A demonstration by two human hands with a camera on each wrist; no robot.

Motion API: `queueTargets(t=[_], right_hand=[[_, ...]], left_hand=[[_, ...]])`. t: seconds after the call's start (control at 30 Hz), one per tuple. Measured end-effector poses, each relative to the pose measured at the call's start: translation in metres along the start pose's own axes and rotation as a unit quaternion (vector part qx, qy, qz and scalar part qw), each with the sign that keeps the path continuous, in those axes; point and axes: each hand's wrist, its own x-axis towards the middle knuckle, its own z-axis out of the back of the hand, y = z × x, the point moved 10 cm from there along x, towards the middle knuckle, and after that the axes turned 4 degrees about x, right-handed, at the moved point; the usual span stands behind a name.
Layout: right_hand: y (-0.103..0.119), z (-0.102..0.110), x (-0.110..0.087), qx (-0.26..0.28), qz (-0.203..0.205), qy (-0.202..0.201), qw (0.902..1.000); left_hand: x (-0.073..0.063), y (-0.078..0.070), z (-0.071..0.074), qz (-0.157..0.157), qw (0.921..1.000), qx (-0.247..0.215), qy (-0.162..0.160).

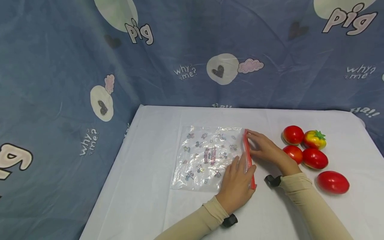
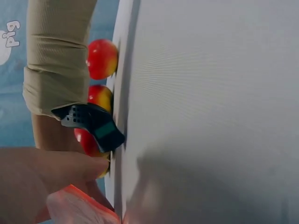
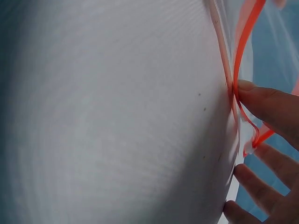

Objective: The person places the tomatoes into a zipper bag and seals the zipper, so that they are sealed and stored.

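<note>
A clear plastic zip bag with small printed figures lies flat on the white table. Its red zip strip runs down the right side. My left hand rests over the lower right of the bag, fingers extended on the plastic and thumb across the strip. At the upper end of the strip is my right hand, its fingers reaching to the bag's corner. In the right wrist view, the right thumb touches the orange-red strip, and the other fingers are spread. The bag's mouth edges stand slightly apart there.
Several toy fruits are grouped right of the right hand, among them a red one, a yellow-red one with a green top and a larger red one. A blue printed curtain hangs behind the white table.
</note>
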Motion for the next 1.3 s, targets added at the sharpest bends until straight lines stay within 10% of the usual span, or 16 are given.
queueTargets(t=[0.9,1.3], right_hand=[[0.008,0.002,-0.003,-0.006,0.042,-0.015,0.999],[0.006,0.0,-0.003,-0.009,0.022,-0.009,0.9997]], left_hand=[[0.012,0.015,0.002,0.042,0.999,0.006,-0.015],[0.011,0.017,0.0,0.034,0.9955,-0.088,-0.011]])
